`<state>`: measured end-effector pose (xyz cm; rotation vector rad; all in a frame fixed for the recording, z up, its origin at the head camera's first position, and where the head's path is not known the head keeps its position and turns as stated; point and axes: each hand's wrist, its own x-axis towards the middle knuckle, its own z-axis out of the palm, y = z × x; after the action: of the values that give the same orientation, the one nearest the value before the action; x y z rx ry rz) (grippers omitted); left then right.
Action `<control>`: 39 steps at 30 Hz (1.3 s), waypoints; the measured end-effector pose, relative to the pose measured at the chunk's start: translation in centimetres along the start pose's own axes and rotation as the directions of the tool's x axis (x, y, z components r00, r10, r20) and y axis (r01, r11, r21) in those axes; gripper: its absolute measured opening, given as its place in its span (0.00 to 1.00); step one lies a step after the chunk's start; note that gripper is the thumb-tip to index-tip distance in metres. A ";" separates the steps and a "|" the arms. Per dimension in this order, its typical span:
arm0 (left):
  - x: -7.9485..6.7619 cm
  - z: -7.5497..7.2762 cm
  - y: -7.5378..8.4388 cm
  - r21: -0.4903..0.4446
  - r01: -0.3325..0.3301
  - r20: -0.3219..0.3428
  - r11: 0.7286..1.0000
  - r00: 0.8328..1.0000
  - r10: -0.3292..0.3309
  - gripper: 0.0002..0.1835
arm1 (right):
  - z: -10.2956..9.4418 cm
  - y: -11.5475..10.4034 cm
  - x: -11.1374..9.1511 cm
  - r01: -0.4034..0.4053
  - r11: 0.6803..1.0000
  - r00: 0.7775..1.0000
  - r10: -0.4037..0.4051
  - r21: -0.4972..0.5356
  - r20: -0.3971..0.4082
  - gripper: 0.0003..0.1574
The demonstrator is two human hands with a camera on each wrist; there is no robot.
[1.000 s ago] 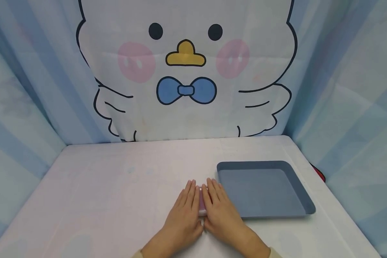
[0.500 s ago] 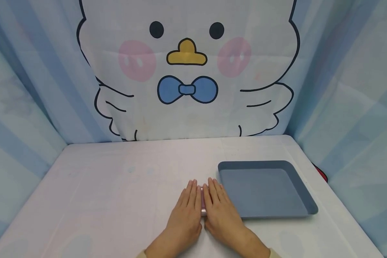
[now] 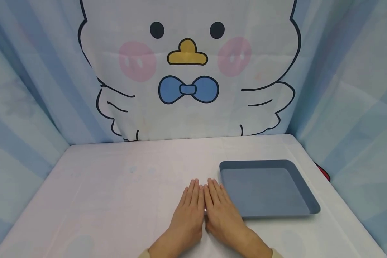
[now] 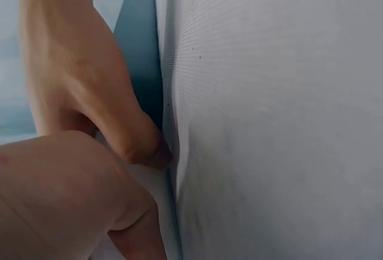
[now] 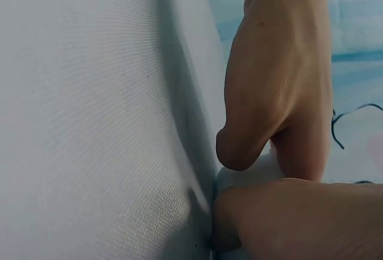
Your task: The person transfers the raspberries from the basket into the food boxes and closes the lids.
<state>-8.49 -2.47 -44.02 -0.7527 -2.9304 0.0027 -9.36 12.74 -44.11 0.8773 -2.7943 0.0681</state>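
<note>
My left hand and right hand lie side by side, palms down, with straight fingers pointing away from me. Their index fingers almost meet. Beneath them is a small thing, of which only a thin pale sliver shows; the hands hide its kind. A pale, smooth part of what may be the same thing shows between the hands in the right wrist view. Both wrist views show the thumbs low, close to the white cloth. Right of my right hand stands a shallow blue-grey tray with nothing in it.
A white cloth covers the table. Blue-and-white curtains hang along the sides, and a cartoon bird backdrop closes off the rear. A bit of red peeks out past the right table edge.
The gap between my hands has narrowed as the left hand edged right. The pinkish strip visible earlier between the index fingers is now almost fully covered. The head view has shifted slightly.
</note>
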 end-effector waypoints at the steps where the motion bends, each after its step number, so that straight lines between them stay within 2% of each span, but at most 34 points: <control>1: 0.1 0.0 0.1 0.001 0.000 -0.003 1.000 1.000 0.000 0.46 | 0.0 0.0 0.0 -0.001 1.000 1.000 0.001 -0.005 0.000 0.49; 9: 0.3 0.0 0.3 0.031 -0.007 -0.005 0.999 1.000 0.007 0.42 | 0.1 0.1 0.0 -0.004 0.999 1.000 0.004 -0.050 -0.008 0.47; 16: 0.6 0.0 0.2 0.016 -0.013 0.022 1.000 1.000 0.013 0.43 | 0.1 0.4 0.0 -0.001 0.999 1.000 0.001 -0.036 -0.003 0.49; 23: 0.5 0.0 -0.2 0.028 -0.008 0.009 1.000 1.000 0.008 0.42 | 0.1 0.7 0.1 0.018 1.000 1.000 -0.018 -0.011 -0.013 0.49; 26: 0.4 0.1 -0.6 0.004 -0.011 0.004 1.000 1.000 0.011 0.42 | 0.0 0.9 0.3 0.015 0.997 1.000 -0.015 0.073 0.010 0.51; 28: 0.4 0.1 -0.9 -0.040 -0.015 0.001 0.999 1.000 0.015 0.43 | -0.3 1.3 0.4 0.009 0.985 1.000 -0.014 0.175 0.027 0.52; 30: 0.3 0.0 -1.2 -0.123 -0.012 0.008 0.992 1.000 0.013 0.45 | -0.8 1.8 0.5 -0.010 0.955 0.999 -0.006 0.295 0.052 0.55; 33: 0.3 -0.6 -1.9 -0.255 -0.004 0.021 0.967 1.000 0.009 0.48 | -1.8 3.0 0.5 -0.046 0.898 0.997 0.015 0.437 0.073 0.57; 36: 0.2 -1.5 -3.0 -0.326 0.031 0.047 0.945 0.999 -0.016 0.49 | -2.6 4.3 0.5 -0.100 0.873 0.994 0.072 0.477 0.078 0.57; 39: 0.1 -2.4 -4.1 -0.334 0.092 0.058 0.938 0.995 -0.077 0.50 | -3.2 5.7 0.3 -0.155 0.880 0.988 0.149 0.449 0.048 0.57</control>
<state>-10.25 -6.11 -41.53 -0.6715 -3.0402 -0.5089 -12.26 17.59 -40.83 0.7393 -2.8998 0.7693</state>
